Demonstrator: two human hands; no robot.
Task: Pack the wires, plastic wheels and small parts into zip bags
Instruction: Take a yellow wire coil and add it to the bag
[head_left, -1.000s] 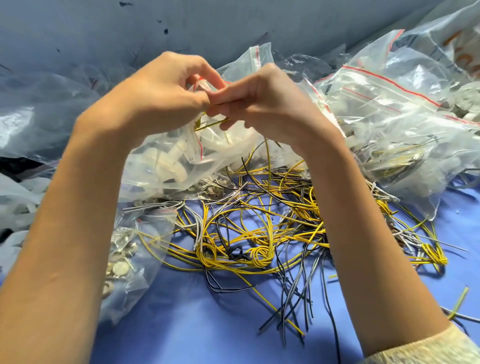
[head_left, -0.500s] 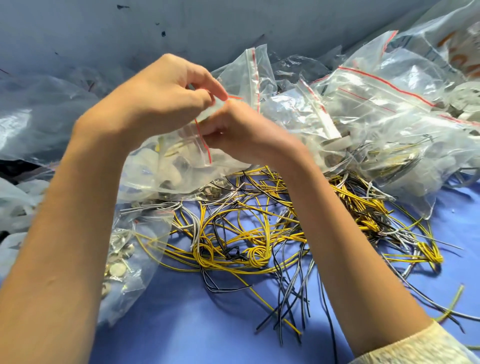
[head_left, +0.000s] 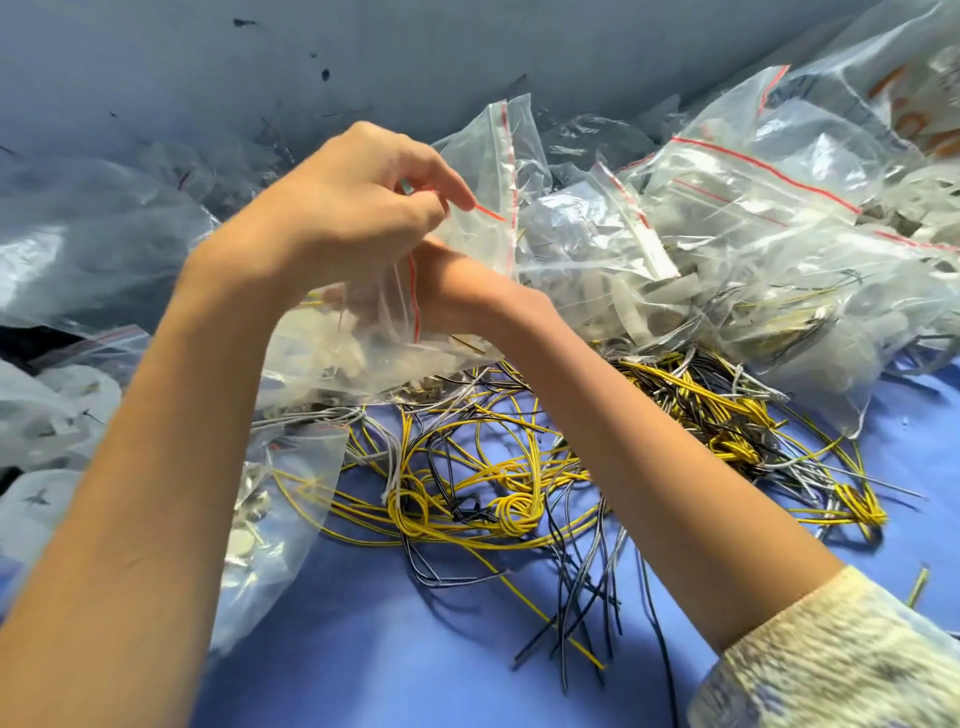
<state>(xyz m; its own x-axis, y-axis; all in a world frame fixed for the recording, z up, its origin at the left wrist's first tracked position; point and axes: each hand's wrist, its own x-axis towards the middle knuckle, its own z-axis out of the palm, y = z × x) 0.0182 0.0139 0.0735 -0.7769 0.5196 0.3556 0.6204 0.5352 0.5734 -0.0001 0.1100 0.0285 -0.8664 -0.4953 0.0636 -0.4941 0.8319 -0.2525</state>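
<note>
Left hand (head_left: 353, 208) raised, fingers (head_left: 451, 183) pinching; right hand (head_left: 447, 283) lower, fingers obscured.

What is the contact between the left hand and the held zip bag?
Touching. Head view: fingers of the left hand pinch the zip bag at its red-lined rim.

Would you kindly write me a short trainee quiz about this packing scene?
1. True or false: the left hand pinches the top edge of the zip bag.
2. Which colour dominates the loose wires on the table? A) red B) yellow C) green
3. Fill in: the bag of metal discs lies to the ___ of the wires.
Key: 1 true; 2 B; 3 left.
</note>
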